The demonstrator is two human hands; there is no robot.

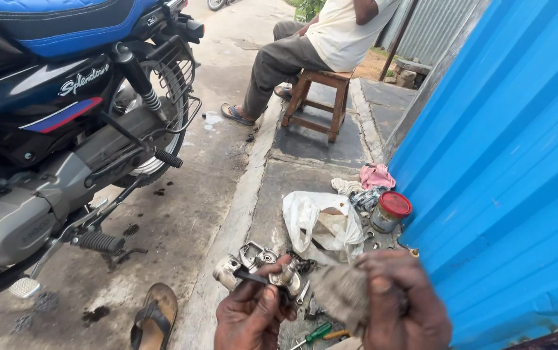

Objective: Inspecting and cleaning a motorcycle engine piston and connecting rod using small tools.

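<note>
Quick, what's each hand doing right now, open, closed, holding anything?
Left hand: closed on a small metal engine part.
Right hand: closed on a dirty grey rag, blurred.

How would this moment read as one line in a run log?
left hand: grips small metal part | right hand: holds dirty rag | nearby: engine parts, screwdriver, white bag, motorcycle

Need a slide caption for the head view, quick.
Left hand holds a small metal part, right hand a rag.
</note>
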